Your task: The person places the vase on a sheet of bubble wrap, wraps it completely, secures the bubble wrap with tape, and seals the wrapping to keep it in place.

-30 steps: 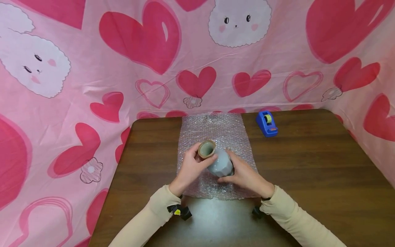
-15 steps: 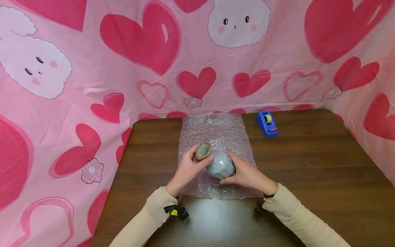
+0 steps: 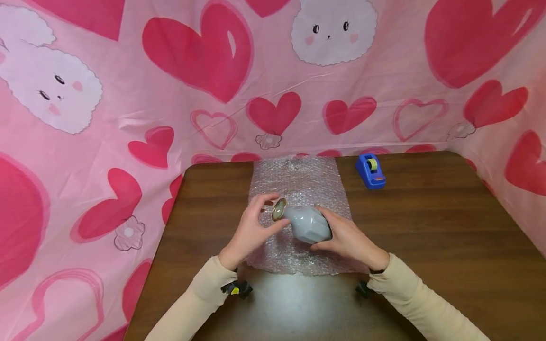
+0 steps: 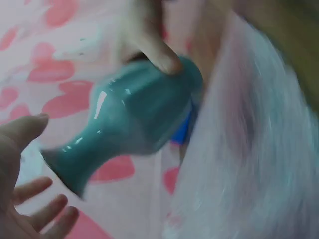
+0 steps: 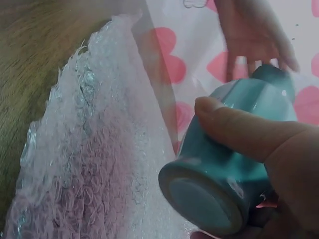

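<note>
A glazed grey-blue vase [image 3: 309, 225] with a faceted body and flared, brown-edged mouth lies tilted on its side above the bubble wrap [image 3: 298, 177]. My right hand [image 3: 350, 237] grips its body near the base, thumb across the side; the round base [image 5: 202, 201] faces the right wrist camera. Around the mouth, my left hand [image 3: 249, 229] has its thumb and fingers spread. In the left wrist view a gap shows between those fingers and the vase [image 4: 137, 109]. Part of the vase's body is hidden by the right hand.
The bubble wrap sheet lies flat on the dark wooden table [image 3: 426, 227], under both hands. A blue tape dispenser [image 3: 370, 173] stands at the back, right of the sheet. A pink heart-patterned cloth [image 3: 362, 80] hangs behind and beside the table.
The vase has turned from its mouth facing the head camera to lying sideways, mouth to the left. My left hand has loosened from its neck and moved left; the right hand has kept its grip.
</note>
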A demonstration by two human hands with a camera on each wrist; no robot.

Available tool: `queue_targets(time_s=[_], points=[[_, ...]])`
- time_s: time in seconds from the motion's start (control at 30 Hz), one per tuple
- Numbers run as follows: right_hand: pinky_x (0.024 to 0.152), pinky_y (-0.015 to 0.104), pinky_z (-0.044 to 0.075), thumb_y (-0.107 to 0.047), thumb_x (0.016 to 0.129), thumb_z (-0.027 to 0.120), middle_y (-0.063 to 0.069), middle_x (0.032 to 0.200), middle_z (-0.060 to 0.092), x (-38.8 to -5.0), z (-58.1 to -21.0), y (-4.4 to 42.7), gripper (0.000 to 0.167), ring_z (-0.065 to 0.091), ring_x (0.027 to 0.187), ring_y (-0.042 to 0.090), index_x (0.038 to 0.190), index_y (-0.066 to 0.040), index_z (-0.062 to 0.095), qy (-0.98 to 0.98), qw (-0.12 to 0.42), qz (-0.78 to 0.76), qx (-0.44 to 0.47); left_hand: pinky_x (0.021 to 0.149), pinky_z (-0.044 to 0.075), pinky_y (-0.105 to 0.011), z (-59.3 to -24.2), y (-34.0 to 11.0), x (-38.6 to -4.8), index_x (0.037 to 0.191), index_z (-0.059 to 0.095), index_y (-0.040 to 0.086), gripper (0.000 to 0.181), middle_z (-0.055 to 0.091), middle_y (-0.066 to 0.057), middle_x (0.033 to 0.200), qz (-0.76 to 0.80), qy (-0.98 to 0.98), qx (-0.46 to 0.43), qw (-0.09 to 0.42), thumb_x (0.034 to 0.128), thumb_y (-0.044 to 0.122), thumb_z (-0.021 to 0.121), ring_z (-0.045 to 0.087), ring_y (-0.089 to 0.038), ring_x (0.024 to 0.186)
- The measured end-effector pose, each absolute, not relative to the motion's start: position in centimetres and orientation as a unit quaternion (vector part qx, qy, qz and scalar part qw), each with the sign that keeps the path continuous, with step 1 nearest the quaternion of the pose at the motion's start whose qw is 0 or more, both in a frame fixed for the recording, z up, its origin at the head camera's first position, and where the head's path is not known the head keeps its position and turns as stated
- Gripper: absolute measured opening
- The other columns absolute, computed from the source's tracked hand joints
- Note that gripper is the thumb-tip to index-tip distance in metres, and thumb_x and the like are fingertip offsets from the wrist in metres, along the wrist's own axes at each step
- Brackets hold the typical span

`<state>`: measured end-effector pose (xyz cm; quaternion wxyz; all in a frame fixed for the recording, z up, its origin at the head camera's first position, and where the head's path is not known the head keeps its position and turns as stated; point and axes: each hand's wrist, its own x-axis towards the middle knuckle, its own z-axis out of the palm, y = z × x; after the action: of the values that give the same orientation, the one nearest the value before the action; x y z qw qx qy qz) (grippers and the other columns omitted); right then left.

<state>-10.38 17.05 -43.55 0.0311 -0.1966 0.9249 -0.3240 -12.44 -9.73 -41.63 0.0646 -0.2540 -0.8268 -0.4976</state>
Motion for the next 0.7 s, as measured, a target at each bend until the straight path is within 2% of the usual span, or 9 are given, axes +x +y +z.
queue_targets(time_s=[0.13, 0.23, 0.33, 0.47, 0.7], points=[[0.092, 0.056, 0.054, -0.029, 0.074, 0.096, 0.024, 0.139, 0.061, -10.4, -43.7, 17.1, 0.096, 0.065, 0.114, 0.036, 0.149, 0.005, 0.046, 0.931, 0.028, -0.300, -0.208, 0.102, 0.042, -0.056, -41.2, -9.2, -12.0, 0.134, 0.062, 0.009, 0.066, 0.061, -0.011, 0.131, -0.324, -0.867, -0.336, 0.173, 0.0795, 0.030, 0.093, 0.058, -0.028, 0.122], [0.090, 0.053, 0.055, -0.028, 0.073, 0.097, 0.021, 0.134, 0.064, -10.5, -44.0, 16.9, 0.092, 0.066, 0.111, 0.032, 0.145, 0.004, 0.050, 0.931, 0.024, -0.285, -0.225, 0.105, 0.040, -0.058, -41.0, -8.4, -11.7, 0.132, 0.064, 0.010, 0.067, 0.064, -0.009, 0.129, -0.217, -0.876, -0.377, 0.207, 0.0787, 0.039, 0.092, 0.060, -0.027, 0.118], [0.088, 0.050, 0.055, -0.026, 0.072, 0.098, 0.016, 0.127, 0.067, -10.5, -44.3, 16.6, 0.087, 0.066, 0.106, 0.029, 0.141, 0.001, 0.053, 0.931, 0.016, -0.274, -0.239, 0.106, 0.039, -0.057, -41.0, -7.7, -11.4, 0.134, 0.065, 0.012, 0.069, 0.066, -0.006, 0.128, -0.134, -0.887, -0.395, 0.200, 0.0805, 0.049, 0.088, 0.061, -0.023, 0.118], [0.089, 0.050, 0.054, -0.024, 0.071, 0.098, 0.014, 0.125, 0.067, -10.5, -44.5, 16.2, 0.086, 0.065, 0.107, 0.029, 0.141, -0.001, 0.054, 0.933, 0.020, -0.261, -0.248, 0.102, 0.041, -0.053, -41.4, -7.3, -11.2, 0.138, 0.065, 0.014, 0.074, 0.068, -0.003, 0.129, -0.066, -0.904, -0.391, 0.160, 0.0816, 0.058, 0.083, 0.062, -0.022, 0.118], [0.088, 0.051, 0.054, -0.025, 0.071, 0.098, 0.014, 0.121, 0.068, -10.1, -44.6, 16.0, 0.084, 0.065, 0.104, 0.029, 0.140, -0.001, 0.055, 0.935, 0.035, -0.244, -0.253, 0.090, 0.041, -0.051, -42.5, -7.0, -10.9, 0.141, 0.065, 0.014, 0.089, 0.074, -0.001, 0.122, -0.012, -0.919, -0.374, 0.127, 0.0746, 0.072, 0.080, 0.066, -0.023, 0.103]])
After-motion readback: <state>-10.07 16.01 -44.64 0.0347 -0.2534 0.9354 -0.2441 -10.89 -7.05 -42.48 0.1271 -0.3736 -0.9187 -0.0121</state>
